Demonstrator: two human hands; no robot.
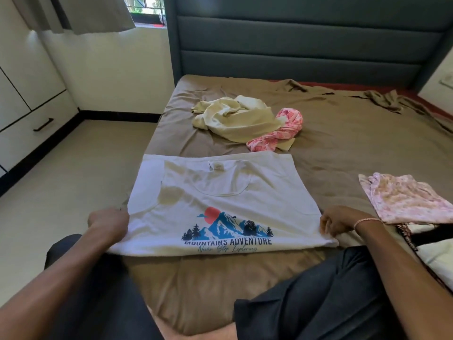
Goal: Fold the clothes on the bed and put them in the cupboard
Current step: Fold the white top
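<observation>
**A:** Item one, and where is it?

**B:** White T-shirt [220, 192] with a mountain print. It lies flat on the bed [343, 133], stretched between the two hands, with the printed end nearest the person.

**A:** State of the hands?

**B:** The left hand [109, 223] has its fingers curled round the shirt's side edge, knuckles up. The right hand [339, 222] pinches the opposite edge between curled fingers and thumb, with a bracelet [365, 220] at the wrist.

**A:** Handling notes?

**B:** By the look of it, thin cotton knit: light, limp, no stiffness of its own. It should sag wherever it is unsupported and wrinkle easily, but it is not fragile. The cloth is slightly see-through, and the neckline layer shows beneath.

**A:** Best place to hold it?

**B:** At the side edges, as now, or at the corners, taking both layers together so that they don't slide apart. A light pull outward from each hand should keep it smooth for the next fold.

**A:** Other stock?

**B:** Beyond the hands lie a crumpled cream garment [235, 119] and a pink one [284, 128], touching each other — both unfolded. A floral piece [407, 197] lies just outside the right hand. The cupboard [29, 99] stands well off past the left hand.
</observation>
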